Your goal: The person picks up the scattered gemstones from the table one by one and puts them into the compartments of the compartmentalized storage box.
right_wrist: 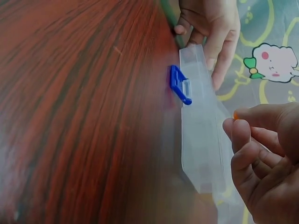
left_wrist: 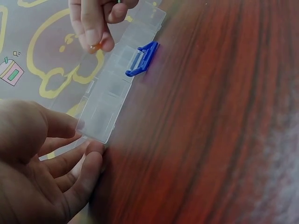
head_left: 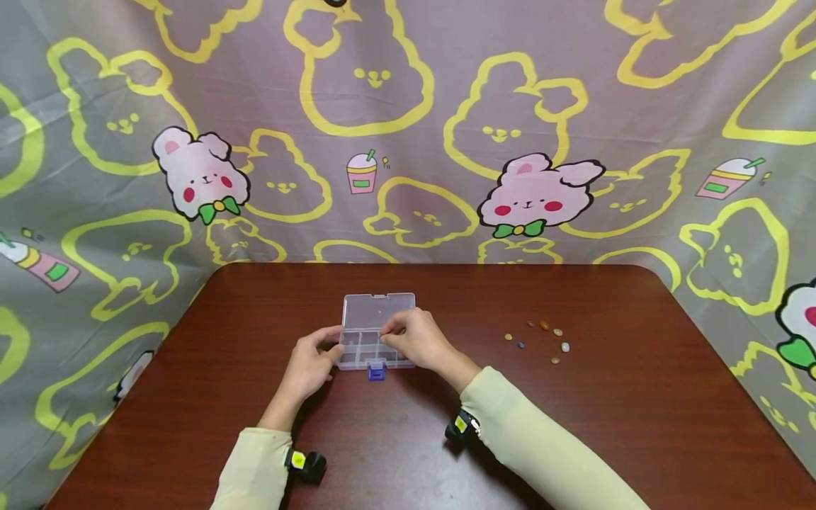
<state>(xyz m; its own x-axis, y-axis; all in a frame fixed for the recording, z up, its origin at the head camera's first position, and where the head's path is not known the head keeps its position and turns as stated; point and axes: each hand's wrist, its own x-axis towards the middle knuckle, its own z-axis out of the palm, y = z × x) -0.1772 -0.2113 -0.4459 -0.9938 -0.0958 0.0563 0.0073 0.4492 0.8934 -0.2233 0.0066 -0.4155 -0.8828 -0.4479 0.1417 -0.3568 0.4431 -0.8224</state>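
A clear plastic compartment box [head_left: 366, 358] with a blue latch [head_left: 377, 372] lies on the table, its clear lid [head_left: 376, 310] raised at the back. My left hand [head_left: 310, 363] holds the box's left end, thumb and fingers on either side of the corner. Over the compartments, my right hand [head_left: 421, 342] pinches a small orange stone [right_wrist: 236, 115] between thumb and fingertip; the left wrist view also shows this stone [left_wrist: 96, 47] above the box.
Several small stones lie scattered on the table to the right, among them a white one [head_left: 565, 347], a brown one [head_left: 544, 325] and a dark blue one [head_left: 520, 345]. A patterned cloth [head_left: 408, 163] hangs behind the table.
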